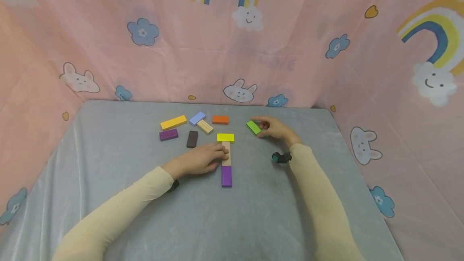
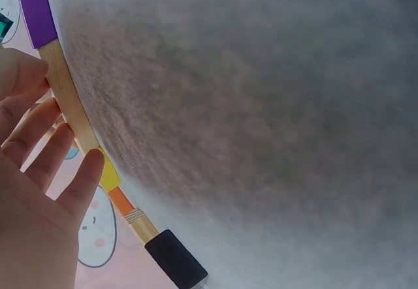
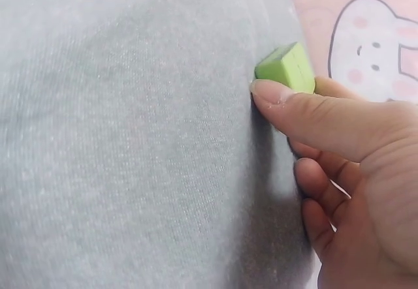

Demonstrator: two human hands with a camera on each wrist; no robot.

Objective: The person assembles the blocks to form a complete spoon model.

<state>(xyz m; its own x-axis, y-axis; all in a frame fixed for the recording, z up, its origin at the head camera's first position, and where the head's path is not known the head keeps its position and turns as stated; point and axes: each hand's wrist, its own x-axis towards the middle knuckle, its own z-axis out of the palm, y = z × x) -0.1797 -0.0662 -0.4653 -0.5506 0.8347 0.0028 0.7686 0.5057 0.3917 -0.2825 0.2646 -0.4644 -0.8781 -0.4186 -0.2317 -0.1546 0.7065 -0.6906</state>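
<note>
My left hand (image 1: 203,158) reaches over a plain wooden block (image 1: 226,160), its fingertips at the block's face. In the left wrist view the fingers look fairly straight, with the thumb tip by the same plain block (image 2: 70,100). This block lies in line with a purple block (image 1: 226,177) at its near end, and a yellow block (image 1: 225,137) lies crosswise at its far end. To the right, my right hand (image 1: 276,129) pinches a light green block (image 1: 253,127) between thumb and index finger. The right wrist view shows the thumb against the green block's (image 3: 297,67) side.
Behind the left hand lie a dark brown block (image 1: 192,139), a dark purple block (image 1: 168,135), an orange-yellow block (image 1: 173,122), a blue block (image 1: 197,118), a striped wooden block (image 1: 205,126) and an orange block (image 1: 220,120). A pink curtain (image 1: 174,67) borders the grey cloth-covered table (image 1: 232,224).
</note>
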